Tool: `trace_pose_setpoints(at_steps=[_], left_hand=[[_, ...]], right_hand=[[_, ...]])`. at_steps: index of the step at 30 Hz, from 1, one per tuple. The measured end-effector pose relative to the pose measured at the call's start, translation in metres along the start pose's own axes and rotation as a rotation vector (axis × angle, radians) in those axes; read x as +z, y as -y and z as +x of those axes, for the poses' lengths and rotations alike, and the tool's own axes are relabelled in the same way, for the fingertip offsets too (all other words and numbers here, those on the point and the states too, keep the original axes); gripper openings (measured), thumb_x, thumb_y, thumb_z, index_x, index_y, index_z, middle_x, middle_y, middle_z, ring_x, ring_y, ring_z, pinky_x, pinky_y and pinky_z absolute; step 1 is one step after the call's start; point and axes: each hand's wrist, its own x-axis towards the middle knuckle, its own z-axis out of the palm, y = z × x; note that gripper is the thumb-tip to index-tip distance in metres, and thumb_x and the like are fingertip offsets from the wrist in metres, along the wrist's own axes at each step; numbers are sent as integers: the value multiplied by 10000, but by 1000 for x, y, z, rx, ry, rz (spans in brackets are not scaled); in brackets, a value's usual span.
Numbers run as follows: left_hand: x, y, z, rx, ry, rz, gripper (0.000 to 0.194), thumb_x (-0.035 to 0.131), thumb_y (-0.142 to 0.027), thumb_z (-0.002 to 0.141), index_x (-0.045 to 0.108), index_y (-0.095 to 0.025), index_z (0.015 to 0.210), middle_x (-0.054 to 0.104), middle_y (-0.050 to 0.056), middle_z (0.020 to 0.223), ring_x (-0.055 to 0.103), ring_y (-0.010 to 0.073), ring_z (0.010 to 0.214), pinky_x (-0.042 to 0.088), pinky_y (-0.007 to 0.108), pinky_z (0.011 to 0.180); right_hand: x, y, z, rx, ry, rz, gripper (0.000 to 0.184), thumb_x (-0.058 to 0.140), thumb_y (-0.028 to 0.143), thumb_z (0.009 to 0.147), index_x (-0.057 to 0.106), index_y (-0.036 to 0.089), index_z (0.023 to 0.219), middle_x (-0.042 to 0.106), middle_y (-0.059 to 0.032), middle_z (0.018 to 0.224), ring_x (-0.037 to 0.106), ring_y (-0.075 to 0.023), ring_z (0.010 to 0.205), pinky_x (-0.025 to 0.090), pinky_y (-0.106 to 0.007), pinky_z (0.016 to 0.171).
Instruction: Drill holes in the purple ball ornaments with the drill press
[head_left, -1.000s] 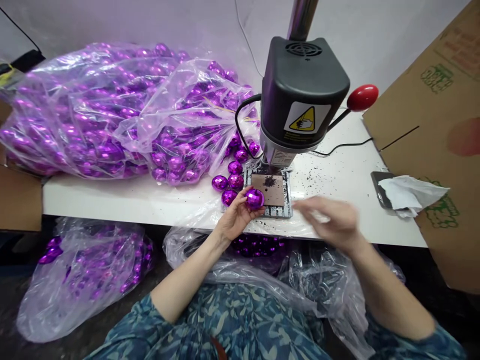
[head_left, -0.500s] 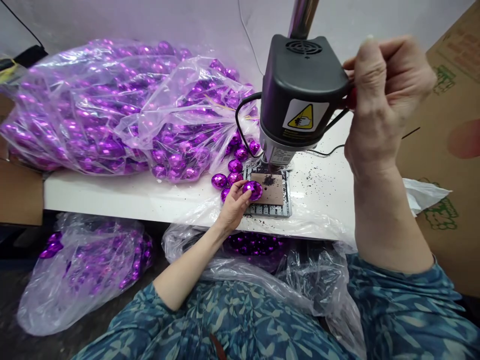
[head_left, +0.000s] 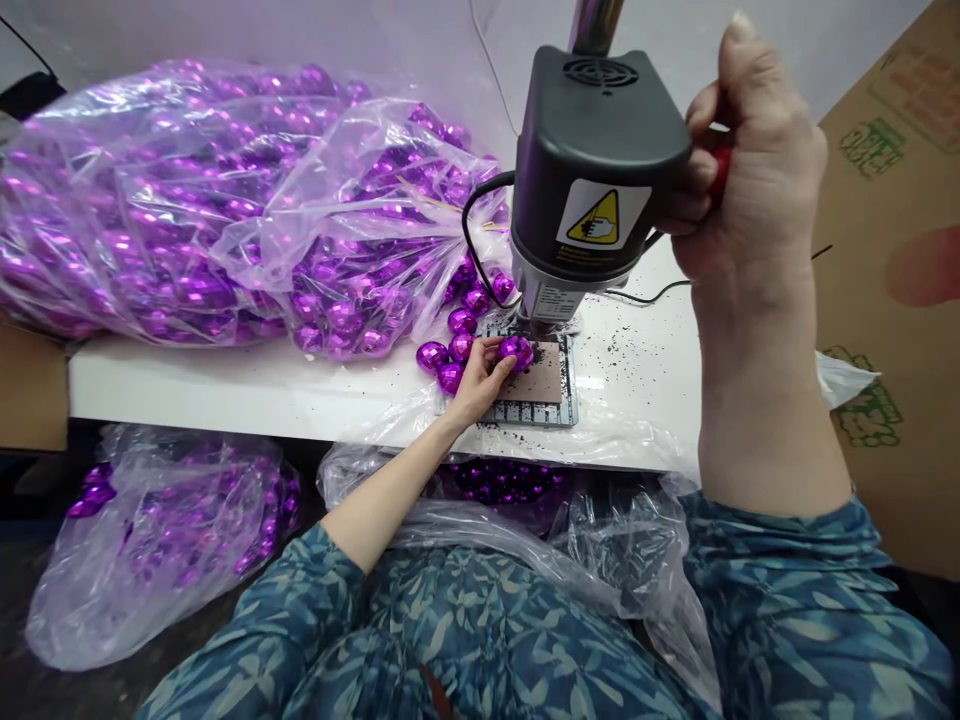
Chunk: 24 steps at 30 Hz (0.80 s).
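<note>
My left hand (head_left: pixel 478 384) grips a shiny purple faceted ball (head_left: pixel 519 351) between thumb and fingers. The ball is over the far left part of a small brown board (head_left: pixel 546 378), which rests on the slotted metal base (head_left: pixel 569 400) of a black drill press (head_left: pixel 604 120). The drill's lower end is just beyond the ball, and I cannot see whether a bit touches it. My right hand (head_left: pixel 761 180) is wrapped round the red-ended feed handle (head_left: pixel 721 172) at the press's right side, thumb pointing up. Several loose purple balls (head_left: pixel 432 357) sit left of my left hand.
A large clear bag (head_left: pixel 255 215) of purple balls fills the white table's (head_left: pixel 225 395) left side. Below the front edge hang another bag (head_left: pixel 165 560) and an open bag (head_left: pixel 510 485) with balls. Dark shavings litter the table. A cardboard box (head_left: pixel 870 260) stands at right.
My left hand has moved the ball rightward and farther in over the board, closer to the drill. My right hand has turned on the handle, its thumb now raised. The view has shifted slightly.
</note>
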Motion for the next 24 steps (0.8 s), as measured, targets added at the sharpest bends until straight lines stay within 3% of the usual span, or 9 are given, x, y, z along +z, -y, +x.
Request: trace_pose_setpoints(at_steps=[2, 3, 10, 14, 16, 21, 24], left_hand=[[2, -2, 2, -4, 6, 11, 474, 786, -473, 855, 538, -221, 1170, 680, 65, 1098, 649, 205, 1078, 504, 366, 1001], [3, -4, 3, -9, 6, 7, 452, 794, -439, 854, 546, -221, 1162, 680, 64, 1096, 646, 206, 1078, 500, 365, 1004], [11, -16, 0, -82, 1, -89, 383, 860, -213, 759, 632, -216, 1067, 667, 52, 1059, 612, 247, 1163, 432, 394, 1104], [11, -14, -2, -28, 38, 16, 458, 893, -165, 679, 694, -224, 1088, 658, 87, 1238, 400, 325, 1474, 236, 472, 1266], [11, -12, -3, -4, 60, 74, 503, 908, -176, 653, 709, -234, 1111, 651, 96, 1302, 325, 336, 1531, 170, 499, 1291], [11, -10, -3, 19, 55, 126, 511, 908, -226, 661, 707, -232, 1131, 664, 101, 1305, 382, 340, 1500, 207, 520, 1280], [13, -10, -3, 29, 46, 145, 502, 902, -230, 665, 708, -224, 1127, 670, 94, 1274, 467, 330, 1424, 259, 500, 1261]], right_hand=[[6, 7, -5, 224, -104, 108, 463, 443, 387, 987, 400, 229, 554, 220, 92, 361, 174, -32, 269, 70, -255, 296], [9, 11, -7, 265, -133, 121, 467, 441, 380, 994, 390, 223, 557, 219, 93, 360, 181, -28, 271, 67, -253, 306], [12, 12, -7, 235, -119, -11, 442, 320, 419, 1032, 320, 229, 633, 239, 100, 392, 175, -20, 300, 103, -239, 365], [11, 8, -6, 204, -154, 4, 423, 338, 402, 1030, 342, 227, 645, 246, 96, 399, 200, -32, 315, 125, -241, 388], [12, 9, -8, 205, -160, 12, 434, 332, 400, 1033, 345, 224, 637, 227, 96, 391, 197, -31, 314, 114, -244, 390], [13, 13, -11, 251, -105, 21, 468, 293, 389, 1038, 261, 231, 599, 172, 97, 377, 171, -10, 302, 69, -242, 388], [9, 12, -11, 195, -3, 28, 443, 298, 390, 1027, 237, 241, 614, 178, 105, 382, 164, 2, 301, 87, -216, 373]])
